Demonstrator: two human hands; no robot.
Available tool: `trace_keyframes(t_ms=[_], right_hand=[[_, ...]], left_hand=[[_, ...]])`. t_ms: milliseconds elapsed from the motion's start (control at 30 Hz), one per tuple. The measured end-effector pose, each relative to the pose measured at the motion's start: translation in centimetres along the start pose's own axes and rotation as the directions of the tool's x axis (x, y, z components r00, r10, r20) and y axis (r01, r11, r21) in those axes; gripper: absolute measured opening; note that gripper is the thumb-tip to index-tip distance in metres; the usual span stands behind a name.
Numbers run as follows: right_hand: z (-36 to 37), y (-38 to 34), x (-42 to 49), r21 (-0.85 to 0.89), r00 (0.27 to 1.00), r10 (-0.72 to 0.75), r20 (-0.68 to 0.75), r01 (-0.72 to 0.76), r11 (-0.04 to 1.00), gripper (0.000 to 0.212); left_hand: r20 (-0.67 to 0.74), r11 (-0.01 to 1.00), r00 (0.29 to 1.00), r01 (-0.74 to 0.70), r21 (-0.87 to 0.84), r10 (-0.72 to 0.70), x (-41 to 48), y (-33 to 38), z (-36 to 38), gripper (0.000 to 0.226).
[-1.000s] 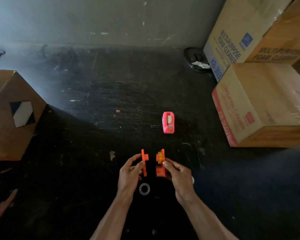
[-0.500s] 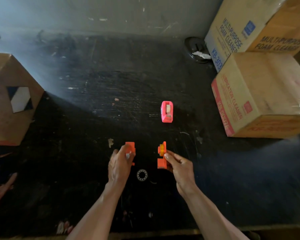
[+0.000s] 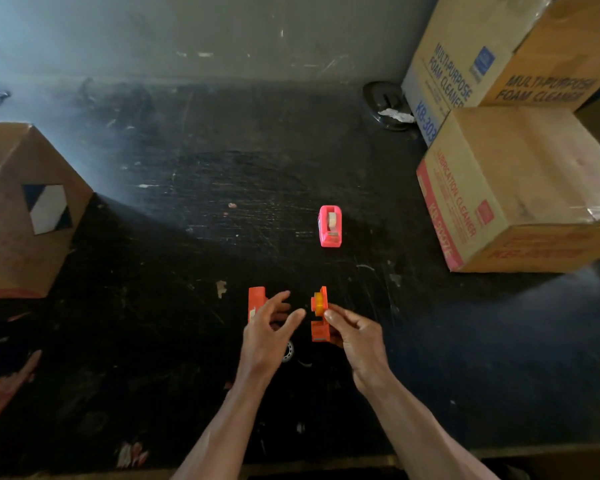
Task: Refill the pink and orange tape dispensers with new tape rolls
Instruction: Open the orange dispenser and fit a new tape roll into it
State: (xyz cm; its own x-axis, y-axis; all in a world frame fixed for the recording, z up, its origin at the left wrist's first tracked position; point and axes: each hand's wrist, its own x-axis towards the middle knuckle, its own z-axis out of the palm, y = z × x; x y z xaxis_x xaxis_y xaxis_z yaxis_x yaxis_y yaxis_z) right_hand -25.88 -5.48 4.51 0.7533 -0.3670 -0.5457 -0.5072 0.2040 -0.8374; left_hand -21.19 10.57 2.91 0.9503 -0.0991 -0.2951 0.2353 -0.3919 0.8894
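Hands work over a scratched black counter (image 3: 222, 188) at the lower centre of the frame, the orange plastic tape dispenser split into two pieces. Right hand (image 3: 359, 336) pinches the orange dispenser half with a yellow-orange hub (image 3: 319, 315) between thumb and fingertips, holding it upright on edge. Left hand (image 3: 267, 332) hovers with fingers spread and loosely curled, gripping nothing; just beyond its fingertips, the flat orange side panel (image 3: 256, 303) lies on the counter, and whether the hand touches it cannot be told. A small ring-shaped tape core (image 3: 288, 351) peeks out between the two wrists, partly hidden by the left hand.

Above the hands, near the middle of the frame, the pink plastic tape dispenser (image 3: 330, 226) stands alone on the counter with a pale roll seated in it, well apart from both hands. Printed brown cardboard cartons (image 3: 520, 188) are stacked at the upper right, with a dark round object (image 3: 383, 105) just beside them against the grey wall (image 3: 222, 36). Another brown cardboard box with a black-and-white diamond label (image 3: 32, 216) sits at the left edge.
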Motion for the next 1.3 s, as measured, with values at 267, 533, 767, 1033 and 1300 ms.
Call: trace_keyframes(t_ms=[267,533,767,1033,1300], right_hand=[[-0.2,0.1,-0.7,-0.015,0.999,0.005,0.033,-0.004,1.0,0.021],[-1.4,0.1,-0.5,0.003,0.999,-0.002,-0.053,0.002,1.0,0.022],[-2.5,1.0,-0.1,-0.011,0.988,0.052,-0.143,-0.054,0.998,0.025],[-2.6,1.0,0.0,-0.034,0.984,0.064,-0.168,-0.07,0.997,0.017],[-2.5,0.6,0.2,-0.051,0.989,0.054,-0.14,-0.062,0.997,0.026]], left_hand=[[0.238,0.983,0.97,0.001,-0.185,0.044,0.5,1.0,1.1,0.041],[0.122,0.989,0.992,0.0,-0.147,0.018,1.4,0.5,1.1,0.039],[0.054,0.953,0.995,-0.098,0.288,0.086,3.9,-1.2,2.1,0.049],[0.097,0.864,0.99,-0.139,0.485,0.105,5.6,-2.3,3.3,0.044],[-0.002,0.892,0.995,-0.085,0.445,0.095,4.2,-2.1,3.2,0.059]])
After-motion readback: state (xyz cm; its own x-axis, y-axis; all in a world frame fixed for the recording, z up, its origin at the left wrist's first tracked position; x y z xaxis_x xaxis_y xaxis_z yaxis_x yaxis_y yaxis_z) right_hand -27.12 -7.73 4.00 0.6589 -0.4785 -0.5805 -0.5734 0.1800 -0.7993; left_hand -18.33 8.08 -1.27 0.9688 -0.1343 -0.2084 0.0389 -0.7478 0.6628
